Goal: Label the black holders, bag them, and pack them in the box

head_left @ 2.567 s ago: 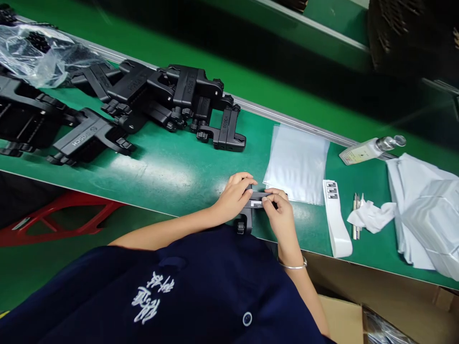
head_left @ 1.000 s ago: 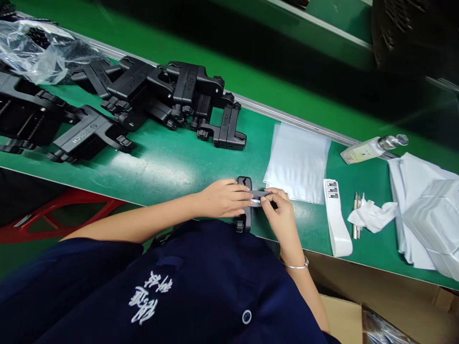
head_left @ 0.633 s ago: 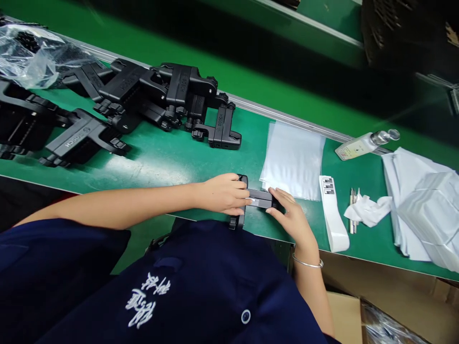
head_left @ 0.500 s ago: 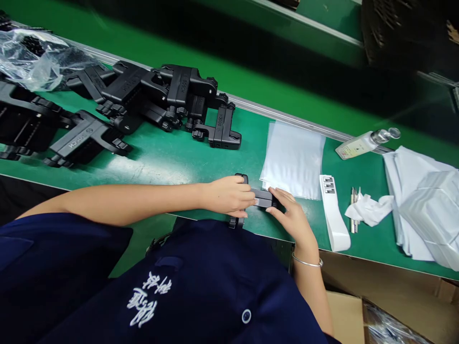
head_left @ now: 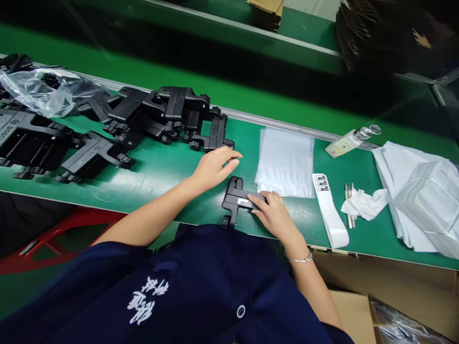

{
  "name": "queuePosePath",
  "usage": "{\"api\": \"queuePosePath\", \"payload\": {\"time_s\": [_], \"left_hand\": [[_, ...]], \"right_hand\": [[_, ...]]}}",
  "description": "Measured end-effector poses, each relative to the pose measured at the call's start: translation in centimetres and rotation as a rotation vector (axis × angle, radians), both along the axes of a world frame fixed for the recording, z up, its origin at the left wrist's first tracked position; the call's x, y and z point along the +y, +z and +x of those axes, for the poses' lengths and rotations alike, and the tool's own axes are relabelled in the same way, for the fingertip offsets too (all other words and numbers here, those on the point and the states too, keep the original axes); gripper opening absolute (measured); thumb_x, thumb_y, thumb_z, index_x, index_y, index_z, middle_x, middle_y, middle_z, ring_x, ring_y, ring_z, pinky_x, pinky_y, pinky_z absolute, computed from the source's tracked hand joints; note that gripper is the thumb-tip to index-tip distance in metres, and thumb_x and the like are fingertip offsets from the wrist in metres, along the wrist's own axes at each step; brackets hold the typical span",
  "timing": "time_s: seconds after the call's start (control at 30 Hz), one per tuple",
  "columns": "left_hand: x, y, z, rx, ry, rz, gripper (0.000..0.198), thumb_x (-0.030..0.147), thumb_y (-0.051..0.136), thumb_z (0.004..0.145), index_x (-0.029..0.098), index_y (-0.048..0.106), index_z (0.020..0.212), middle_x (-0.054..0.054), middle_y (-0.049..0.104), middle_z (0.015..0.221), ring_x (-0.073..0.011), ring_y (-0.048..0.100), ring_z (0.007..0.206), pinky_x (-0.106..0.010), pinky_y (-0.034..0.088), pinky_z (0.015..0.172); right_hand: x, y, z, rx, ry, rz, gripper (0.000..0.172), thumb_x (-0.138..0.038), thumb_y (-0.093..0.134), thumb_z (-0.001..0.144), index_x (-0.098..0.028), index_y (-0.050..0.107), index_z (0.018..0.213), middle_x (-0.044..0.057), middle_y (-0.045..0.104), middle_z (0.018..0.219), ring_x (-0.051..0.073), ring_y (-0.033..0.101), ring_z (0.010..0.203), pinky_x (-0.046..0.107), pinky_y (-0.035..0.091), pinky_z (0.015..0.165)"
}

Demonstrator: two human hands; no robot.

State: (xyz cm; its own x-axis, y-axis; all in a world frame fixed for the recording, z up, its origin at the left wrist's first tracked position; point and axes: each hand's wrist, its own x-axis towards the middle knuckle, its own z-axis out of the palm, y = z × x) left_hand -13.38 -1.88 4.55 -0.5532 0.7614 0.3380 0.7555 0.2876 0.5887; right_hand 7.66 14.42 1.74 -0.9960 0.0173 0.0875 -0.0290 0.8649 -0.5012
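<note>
My right hand (head_left: 274, 212) grips the right end of a black plastic clamp bracket (head_left: 234, 195), its thumb and fingers on either side. The bracket lies near the table's front edge with a small white label (head_left: 245, 202) on its upper face. My left hand (head_left: 217, 168) hovers up and to the left of that bracket, apart from it, with its fingers stretched out and the thumb apart. Just beyond the left hand lies another black bracket (head_left: 217, 134) marked BOSCH, at the right end of a pile of similar brackets (head_left: 134, 107).
Clear plastic bags (head_left: 285, 162) lie flat right of centre. Beside them are a label strip (head_left: 332, 215), a pump bottle (head_left: 346, 143), thin metal tools (head_left: 349, 210), a crumpled white cloth (head_left: 371, 204) and white sheets (head_left: 390, 167). A red stool (head_left: 60, 241) stands below left.
My left hand has let go of the bracket and moved up and left, uncovering its white label. My right hand stays on the bracket. The camera view has shifted slightly.
</note>
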Motion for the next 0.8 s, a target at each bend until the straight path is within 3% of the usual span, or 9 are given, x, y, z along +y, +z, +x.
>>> {"api": "queuePosePath", "payload": {"time_s": [0.1,0.2,0.27,0.37,0.43,0.53,0.63,0.7,0.8], "left_hand": [[1.5,-0.2,-0.4,-0.018,-0.064,-0.067,0.033,0.033,0.040,0.095,0.018,0.069,0.102,-0.007,0.070,0.100,-0.0207,0.065,0.095,-0.032,0.051,0.083],[4.4,-1.2,0.2,0.040,-0.149,-0.209,0.031,0.029,0.042,0.094,0.018,0.069,0.105,-0.009,0.070,0.102,-0.0240,0.066,0.098,-0.037,0.053,0.085],[7.3,-2.2,1.5,0.085,-0.277,-0.274,0.030,0.025,0.044,0.093,0.018,0.068,0.109,-0.010,0.069,0.111,-0.0251,0.064,0.106,-0.039,0.052,0.090],[11.3,-4.0,4.2,0.129,-0.481,-0.309,0.036,0.022,0.052,0.090,0.019,0.060,0.125,-0.010,0.058,0.137,-0.0250,0.053,0.128,-0.041,0.043,0.108],[12.9,-5.2,5.7,0.143,-0.551,-0.343,0.045,0.022,0.056,0.088,0.019,0.054,0.133,-0.011,0.050,0.146,-0.0265,0.044,0.137,-0.046,0.034,0.115],[13.0,-6.4,6.5,0.165,-0.646,-0.412,0.046,0.024,0.052,0.092,0.019,0.051,0.138,-0.013,0.045,0.150,-0.0282,0.038,0.141,-0.051,0.029,0.117],[11.8,-6.3,6.0,0.170,-0.647,-0.505,0.048,0.029,0.047,0.096,0.019,0.046,0.143,-0.013,0.038,0.155,-0.0289,0.033,0.145,-0.053,0.025,0.118],[10.9,-5.3,5.7,0.120,-0.615,-0.509,0.049,0.033,0.045,0.096,0.019,0.045,0.143,-0.013,0.037,0.155,-0.0304,0.031,0.145,-0.055,0.022,0.118],[10.0,-2.6,5.7,-0.164,-0.539,-0.293,0.052,0.044,0.037,0.098,0.018,0.044,0.143,-0.014,0.042,0.152,-0.0318,0.037,0.141,-0.055,0.025,0.117]], "right_hand": [[0.2,0.5,1.9,0.113,-0.060,0.008,0.036,-0.028,0.053,0.094,-0.036,0.061,0.128,0.011,0.057,0.117,0.029,0.054,0.111,0.052,0.046,0.097],[1.4,1.3,4.9,0.306,-0.261,0.007,0.039,-0.023,0.054,0.093,-0.039,0.060,0.129,0.009,0.053,0.116,0.026,0.054,0.105,0.046,0.049,0.088],[2.2,2.0,6.6,0.433,-0.415,0.080,0.039,-0.021,0.056,0.091,-0.039,0.064,0.125,0.009,0.052,0.114,0.027,0.054,0.103,0.047,0.048,0.088],[2.8,3.2,7.9,0.537,-0.552,0.253,0.034,-0.020,0.059,0.089,-0.039,0.070,0.115,0.009,0.053,0.110,0.027,0.055,0.100,0.052,0.044,0.093],[2.9,3.9,8.3,0.567,-0.603,0.307,0.032,-0.019,0.060,0.089,-0.037,0.071,0.113,0.009,0.053,0.110,0.026,0.055,0.100,0.050,0.045,0.093],[3.1,4.3,8.9,0.625,-0.646,0.289,0.035,-0.018,0.060,0.089,-0.035,0.068,0.118,0.009,0.052,0.113,0.024,0.055,0.101,0.044,0.049,0.087],[3.2,4.2,9.5,0.666,-0.691,0.167,0.037,-0.016,0.059,0.090,-0.033,0.066,0.122,0.009,0.053,0.115,0.024,0.056,0.104,0.042,0.050,0.086],[3.2,4.0,9.7,0.674,-0.730,0.058,0.037,-0.016,0.058,0.091,-0.032,0.066,0.123,0.009,0.054,0.115,0.024,0.056,0.105,0.042,0.051,0.087],[3.1,3.7,9.7,0.693,-0.737,0.005,0.039,-0.016,0.059,0.090,-0.033,0.065,0.124,0.008,0.054,0.115,0.023,0.057,0.105,0.041,0.051,0.086]]}}
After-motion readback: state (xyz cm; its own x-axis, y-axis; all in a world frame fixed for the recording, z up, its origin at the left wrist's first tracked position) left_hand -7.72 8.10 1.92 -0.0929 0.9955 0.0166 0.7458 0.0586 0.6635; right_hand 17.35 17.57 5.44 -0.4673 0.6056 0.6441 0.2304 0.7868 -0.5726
